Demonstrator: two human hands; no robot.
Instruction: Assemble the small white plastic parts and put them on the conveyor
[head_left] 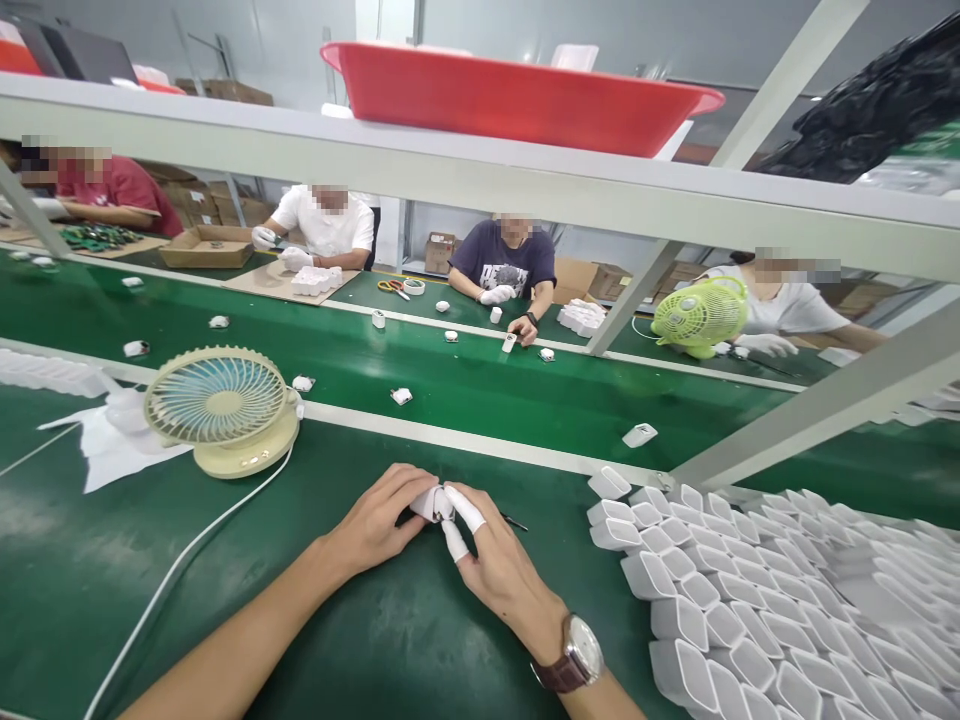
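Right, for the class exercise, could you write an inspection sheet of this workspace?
Surface: green tabletop with a faint sheen.
Job's things: one small white part, in hand; rows of open white housings at right.
Clutter: a cream fan and a white sheet at left; a thin dark object beyond the right hand, partly hidden.
Hands: left hand grips the part; the right hand's white-covered thumb and finger touch it.
Cables: white cord from the fan, crossing the tabletop out of view.
Surroundings: co-workers across a green lane with scattered white pieces; red tub on the overhead shelf.
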